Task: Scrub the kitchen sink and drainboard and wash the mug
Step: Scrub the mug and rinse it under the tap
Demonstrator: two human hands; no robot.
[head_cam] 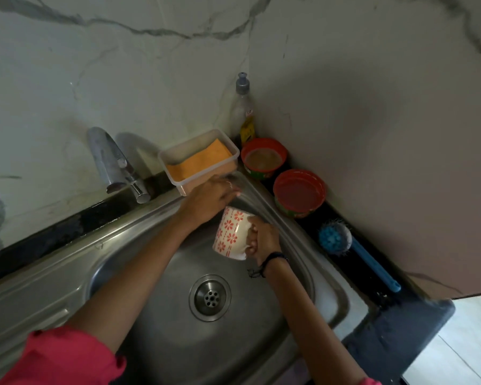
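Observation:
My right hand [263,240] grips the handle of a white mug [231,232] with a red flower pattern, held tilted above the steel sink [139,262]. My left hand [210,198] reaches over the mug toward the sink's far corner, just below a clear plastic box [178,162] that holds an orange sponge [199,159]. Its fingers are blurred and I cannot tell whether they hold anything. The drain [210,297] lies in the middle of the basin. The drainboard [20,304] runs off to the left.
A chrome tap [114,162] stands at the back of the sink. In the corner are a dish soap bottle [243,112], two red tubs [263,158] [299,193], and a blue dish brush [353,254] on the black counter edge. Marble walls close in behind and at the right.

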